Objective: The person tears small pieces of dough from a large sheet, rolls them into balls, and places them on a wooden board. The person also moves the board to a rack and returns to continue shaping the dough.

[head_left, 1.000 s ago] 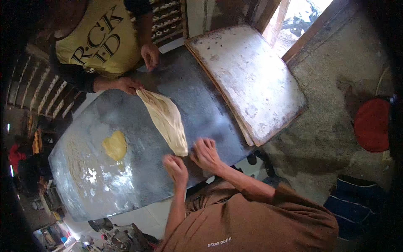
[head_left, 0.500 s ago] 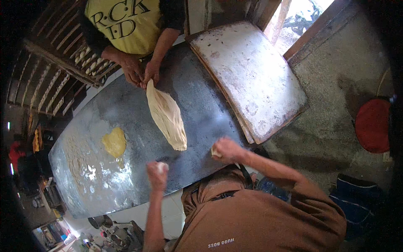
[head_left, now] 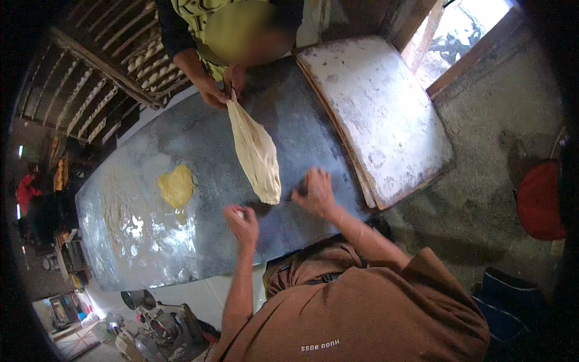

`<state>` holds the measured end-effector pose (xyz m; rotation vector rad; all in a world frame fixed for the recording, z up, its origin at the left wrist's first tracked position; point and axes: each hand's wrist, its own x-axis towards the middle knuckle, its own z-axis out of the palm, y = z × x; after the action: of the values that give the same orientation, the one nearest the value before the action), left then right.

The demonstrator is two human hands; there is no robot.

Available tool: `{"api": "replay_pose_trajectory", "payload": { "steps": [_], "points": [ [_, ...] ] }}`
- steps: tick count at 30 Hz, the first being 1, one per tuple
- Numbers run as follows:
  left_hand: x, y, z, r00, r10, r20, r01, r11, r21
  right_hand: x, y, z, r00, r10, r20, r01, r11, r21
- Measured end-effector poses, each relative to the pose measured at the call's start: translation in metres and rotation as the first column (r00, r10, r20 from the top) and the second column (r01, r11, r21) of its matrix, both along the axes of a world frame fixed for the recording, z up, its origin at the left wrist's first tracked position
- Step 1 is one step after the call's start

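A long, twisted sheet of pale dough point(head_left: 256, 151) lies across the dark metal tabletop point(head_left: 211, 241), its near end between my two hands. My left hand point(head_left: 243, 226) is closed just left of that end, with a small pale lump, apparently dough, showing between thumb and fingers. My right hand point(head_left: 316, 192) is to the right of the dough, low over the table, thumb spread from the fingers; I see nothing in it. Across the table, a co-worker's hands point(head_left: 220, 90) grip the dough's narrow far end.
A flat yellow patch of dough or batter point(head_left: 176, 187) sits on the table's left part, beside a floury smear. Stacked worn metal sheets point(head_left: 380, 114) cover the right end. Slatted racks point(head_left: 90, 78) stand far left; a red round object point(head_left: 543, 199) is at far right.
Both my hands have moved forward, closer to the dough's near end. The pale bit seen in my right hand earlier no longer shows, and its thumb has spread. The whole view has shifted slightly.
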<state>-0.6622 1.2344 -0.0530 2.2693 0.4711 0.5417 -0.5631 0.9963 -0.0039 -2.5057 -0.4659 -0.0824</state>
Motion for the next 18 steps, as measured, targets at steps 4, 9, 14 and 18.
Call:
{"api": "replay_pose_trajectory", "payload": {
  "steps": [4,9,14,18],
  "points": [
    [-0.045,0.035,-0.013,0.942,-0.333,0.035,0.303,0.893,0.332,-0.026,-0.053,-0.042,0.930,0.319,-0.181,-0.313,0.948,0.062],
    [0.008,0.014,0.004,0.987,0.154,0.044,-0.158,0.977,0.144,0.003,-0.006,-0.005,0.999,0.014,0.049,-0.012,0.999,-0.041],
    [-0.056,0.035,-0.013,0.973,-0.210,0.097,0.164,0.921,0.352,-0.036,-0.066,-0.034,0.921,0.354,-0.162,-0.362,0.932,-0.020],
    [-0.040,0.043,-0.005,0.998,0.007,-0.069,0.011,0.968,0.252,-0.008,-0.017,-0.005,0.996,0.075,0.050,-0.068,0.990,-0.123]
  ]
}}
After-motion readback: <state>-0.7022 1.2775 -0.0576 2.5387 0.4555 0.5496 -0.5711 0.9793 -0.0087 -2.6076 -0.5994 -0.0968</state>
